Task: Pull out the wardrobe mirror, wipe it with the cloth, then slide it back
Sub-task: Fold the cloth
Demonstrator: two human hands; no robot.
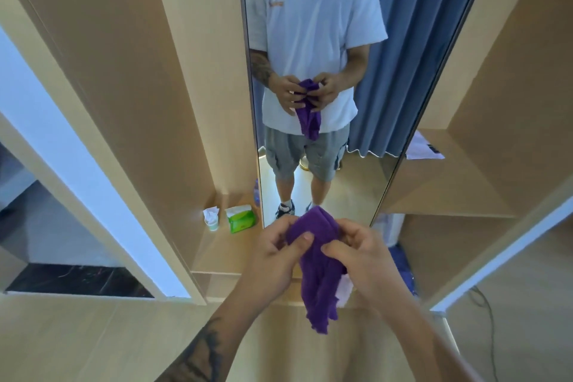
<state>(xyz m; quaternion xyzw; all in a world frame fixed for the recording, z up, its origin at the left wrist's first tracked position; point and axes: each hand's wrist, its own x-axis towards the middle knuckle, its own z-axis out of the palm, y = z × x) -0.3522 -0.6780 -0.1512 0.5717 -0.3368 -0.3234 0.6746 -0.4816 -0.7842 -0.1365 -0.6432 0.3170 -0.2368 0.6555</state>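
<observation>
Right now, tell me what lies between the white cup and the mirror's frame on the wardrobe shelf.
In the head view, a green tissue pack stands between the white cup and the mirror on the shelf.

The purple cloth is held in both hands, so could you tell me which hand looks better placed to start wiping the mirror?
Probably the right hand: it grips the bunched top of the purple cloth and sits nearer the mirror centre; the left hand only pinches an edge.
</observation>
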